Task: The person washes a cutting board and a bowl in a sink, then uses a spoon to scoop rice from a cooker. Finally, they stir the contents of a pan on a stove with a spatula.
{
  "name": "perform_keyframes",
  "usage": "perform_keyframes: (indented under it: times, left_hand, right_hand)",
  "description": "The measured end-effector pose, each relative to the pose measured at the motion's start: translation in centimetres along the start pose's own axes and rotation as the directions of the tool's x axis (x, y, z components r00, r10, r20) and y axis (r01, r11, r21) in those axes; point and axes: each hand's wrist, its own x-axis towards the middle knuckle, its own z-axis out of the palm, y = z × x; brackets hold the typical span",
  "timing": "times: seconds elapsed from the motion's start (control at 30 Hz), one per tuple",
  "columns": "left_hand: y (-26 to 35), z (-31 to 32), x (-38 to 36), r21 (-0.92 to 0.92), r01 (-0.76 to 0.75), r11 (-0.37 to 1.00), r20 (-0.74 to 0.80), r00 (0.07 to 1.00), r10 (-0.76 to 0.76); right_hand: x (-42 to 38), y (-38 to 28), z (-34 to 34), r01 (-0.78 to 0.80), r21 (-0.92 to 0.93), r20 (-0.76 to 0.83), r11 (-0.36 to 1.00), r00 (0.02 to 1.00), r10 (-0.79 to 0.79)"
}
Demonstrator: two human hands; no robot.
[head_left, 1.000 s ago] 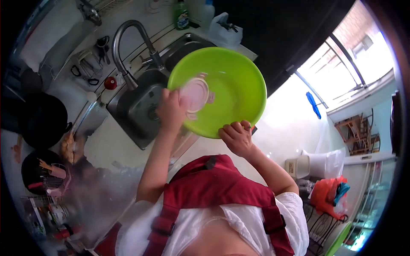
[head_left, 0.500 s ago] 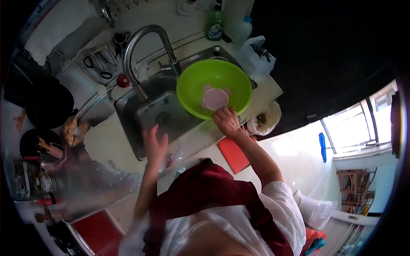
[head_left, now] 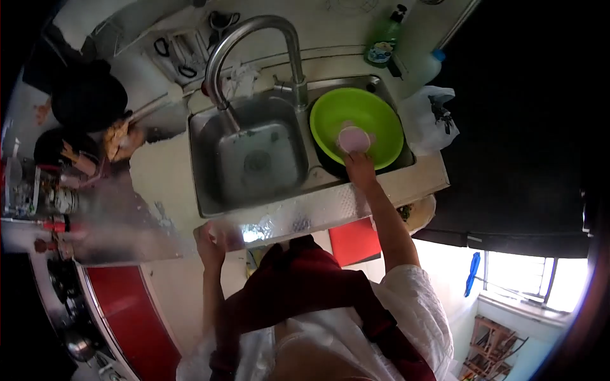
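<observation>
A green basin [head_left: 388, 130] sits in the right sink bowl [head_left: 318, 159], with a small pink dish [head_left: 353, 139] inside it. My right hand [head_left: 360, 168] is at the basin's near rim, its fingertips reaching over the rim to the dish's near edge; whether they grip the rim or the dish is unclear. Near the counter's front edge, left of centre, my left hand [head_left: 210, 243] is raised with its fingers bent and apart, holding nothing. Between the hands and beyond them lies the left sink bowl [head_left: 254, 190], with a curved faucet [head_left: 257, 24] over it.
Behind the basin stands a green soap bottle [head_left: 382, 43]. A white plastic bag [head_left: 427, 117] lies to its right. Dark pans [head_left: 89, 98] and a utensil holder [head_left: 79, 166] are on the left. Scissors [head_left: 184, 68] hang behind the sink.
The basin now sits lower, in the right sink bowl, instead of tilted above it. My left hand has drawn back from over the left bowl to the counter's front edge. The view has shifted.
</observation>
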Motion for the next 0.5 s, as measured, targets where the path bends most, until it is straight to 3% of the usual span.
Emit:
perform_keyframes:
  times: [0.07, 0.2, 0.27, 0.33, 0.43, 0.47, 0.5]
  left_hand:
    - [0.3, 0.2, -0.5, 0.044, 0.023, 0.999, -0.001, 1.000, -0.023]
    - [1.3, 0.2, -0.7, -0.027, 0.028, 0.999, -0.076, 0.997, -0.030]
    - [2.2, -0.5, -1.2, 0.018, 0.096, 0.995, -0.045, 0.994, -0.095]
    - [2.1, -1.1, -2.1, 0.009, 0.163, 0.987, -0.066, 0.985, -0.162]
    - [1.0, -2.1, -3.2, 0.030, 0.190, 0.981, -0.128, 0.974, -0.185]
    - [0.7, -2.4, -3.6, 0.037, 0.205, 0.978, -0.132, 0.971, -0.198]
    - [0.4, -2.7, -3.8, 0.059, 0.232, 0.971, -0.136, 0.965, -0.223]
  right_hand:
    - [0.7, -0.4, -0.2, 0.033, -0.140, 0.262, 0.990, 0.965, 0.005]
    - [2.2, -0.6, -1.4, 0.030, 0.011, 0.441, 0.999, 0.897, -0.032]
    - [2.6, -1.1, -1.9, -0.025, -0.103, 0.555, 0.994, 0.828, 0.078]
    - [2.2, -0.8, -1.7, -0.014, -0.042, 0.559, 0.999, 0.828, 0.035]
    - [1.5, -0.6, -1.3, -0.037, 0.014, 0.297, 0.999, 0.954, 0.031]
    - [1.3, -0.8, -0.7, -0.025, 0.022, 0.304, 0.999, 0.952, 0.017]
    - [1.1, -1.0, 0.2, -0.024, 0.011, 0.091, 1.000, 0.996, 0.023]
